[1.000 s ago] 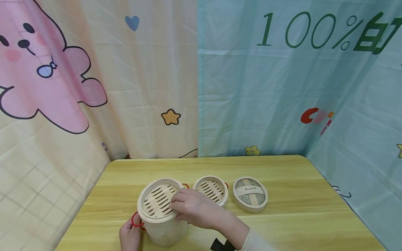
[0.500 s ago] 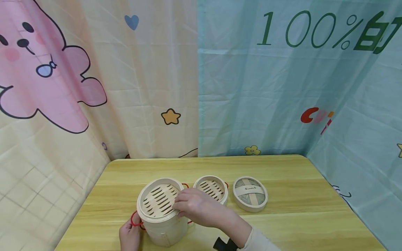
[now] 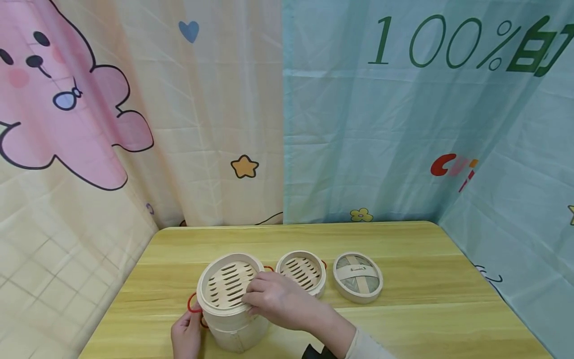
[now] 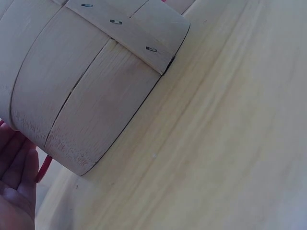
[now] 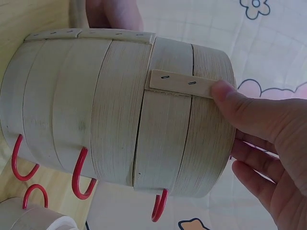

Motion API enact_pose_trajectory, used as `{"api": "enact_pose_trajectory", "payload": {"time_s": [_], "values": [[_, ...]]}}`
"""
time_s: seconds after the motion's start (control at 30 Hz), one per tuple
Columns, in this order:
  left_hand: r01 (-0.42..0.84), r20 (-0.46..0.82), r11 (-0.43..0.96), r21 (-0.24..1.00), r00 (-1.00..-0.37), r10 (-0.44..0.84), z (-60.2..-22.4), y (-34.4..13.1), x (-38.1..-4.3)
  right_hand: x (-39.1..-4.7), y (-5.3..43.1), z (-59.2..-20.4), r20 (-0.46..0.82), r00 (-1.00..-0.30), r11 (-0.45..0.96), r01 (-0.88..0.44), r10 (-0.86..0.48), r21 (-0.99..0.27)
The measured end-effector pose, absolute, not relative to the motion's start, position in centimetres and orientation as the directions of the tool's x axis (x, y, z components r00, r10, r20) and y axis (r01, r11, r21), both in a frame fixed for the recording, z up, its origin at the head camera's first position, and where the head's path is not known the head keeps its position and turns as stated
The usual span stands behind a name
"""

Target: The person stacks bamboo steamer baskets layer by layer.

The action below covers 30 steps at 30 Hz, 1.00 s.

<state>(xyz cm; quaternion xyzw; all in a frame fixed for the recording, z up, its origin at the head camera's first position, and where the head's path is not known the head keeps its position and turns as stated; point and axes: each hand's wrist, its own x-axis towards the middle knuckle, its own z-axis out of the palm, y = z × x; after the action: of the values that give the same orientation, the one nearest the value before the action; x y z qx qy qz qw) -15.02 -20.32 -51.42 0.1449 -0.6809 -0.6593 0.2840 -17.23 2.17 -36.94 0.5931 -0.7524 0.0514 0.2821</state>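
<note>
A tall stack of round bamboo steamers [image 3: 235, 334] stands upright at the table's front left, with a slotted steamer basket [image 3: 230, 284] on top. My right hand [image 3: 280, 301] pinches that basket's rim; in the right wrist view the thumb lies outside the rim and the fingers reach over the open end. On the stack's left side, my left hand [image 3: 186, 335] has its fingertips against the wall by a red loop handle [image 3: 192, 303]. The left wrist view shows the left fingers [image 4: 14, 158] fairly extended beside the stapled wall, their tips partly cut off.
Behind and to the right of the stack stands a smaller slotted steamer [image 3: 302, 271] with a red handle. A round bamboo lid [image 3: 358, 279] lies farther right on the wooden table [image 3: 426, 309]. Printed curtains [image 3: 287, 124] hang along the table's back and sides.
The top basket has turned slightly: its left red handle has shifted back and its right one outward to the right. A seam below it shows more clearly. Both hands stay nearly in place.
</note>
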Motion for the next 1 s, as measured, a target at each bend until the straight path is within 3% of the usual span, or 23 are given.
{"api": "enact_pose_trajectory", "payload": {"time_s": [0.1,0.33,1.0], "values": [[0.2,0.207,0.076,0.977,-0.798,-0.566,-51.54,-20.34,-15.05,-17.16,2.02,-36.96,0.483,-0.132,0.296,-0.913,-0.865,0.281],[0.216,0.214,0.065,0.974,-0.793,-0.57,-51.72,-20.42,-15.19,-16.95,1.69,-36.87,0.494,-0.167,0.291,-0.938,-0.853,0.186],[0.237,0.239,0.078,0.968,-0.797,-0.555,-51.26,-20.3,-15.08,-16.72,1.2,-37.26,0.518,-0.164,0.306,-0.931,-0.839,0.201]]}}
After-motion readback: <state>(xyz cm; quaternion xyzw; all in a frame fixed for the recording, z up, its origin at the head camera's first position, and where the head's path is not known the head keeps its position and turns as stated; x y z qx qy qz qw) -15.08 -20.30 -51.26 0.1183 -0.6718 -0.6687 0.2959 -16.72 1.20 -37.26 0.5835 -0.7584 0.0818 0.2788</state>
